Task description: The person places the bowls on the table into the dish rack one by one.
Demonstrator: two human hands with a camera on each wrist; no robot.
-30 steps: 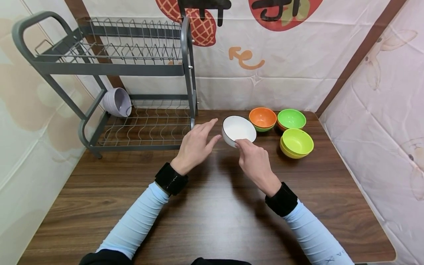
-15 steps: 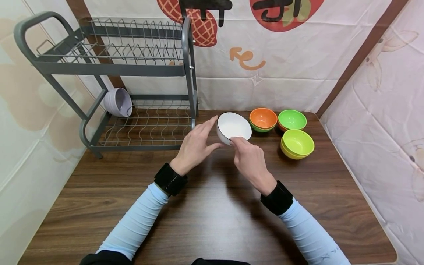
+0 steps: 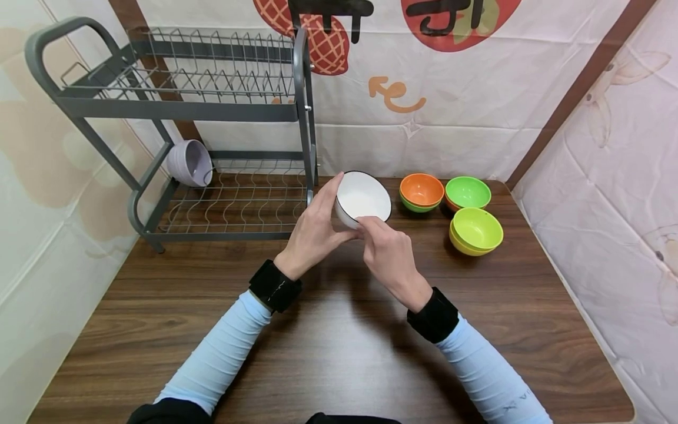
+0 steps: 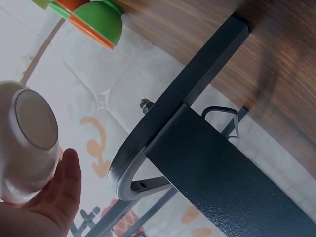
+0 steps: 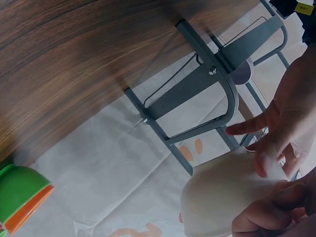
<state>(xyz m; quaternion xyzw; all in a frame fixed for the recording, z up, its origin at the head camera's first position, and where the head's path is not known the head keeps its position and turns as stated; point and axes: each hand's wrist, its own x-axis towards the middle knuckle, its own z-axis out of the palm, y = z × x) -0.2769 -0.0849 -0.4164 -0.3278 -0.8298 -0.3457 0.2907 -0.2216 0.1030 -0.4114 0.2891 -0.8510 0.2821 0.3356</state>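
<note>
A white bowl point(image 3: 364, 195) with a thin dark rim is held above the table, its inside facing up and toward me. My right hand point(image 3: 391, 254) pinches the near edge of its rim. At the bowl's left side my left hand point(image 3: 316, 231) spans the wall, fingers along the left and thumb at the near underside. The left wrist view shows the bowl's round foot point(image 4: 37, 118), with fingers partly behind the bowl. Both hands appear close together around the bowl point(image 5: 217, 197) in the right wrist view.
A grey two-tier dish rack point(image 3: 185, 111) stands at the back left. Lilac bowls point(image 3: 189, 164) lean in its lower tier. At the back right are stacked orange point(image 3: 422, 189), green point(image 3: 468, 192) and lime point(image 3: 478, 228) bowls on the wooden table point(image 3: 328, 353).
The right hand has brought the white bowl leftward and slightly away from me. The left hand, earlier apart from the bowl, now meets its left side.
</note>
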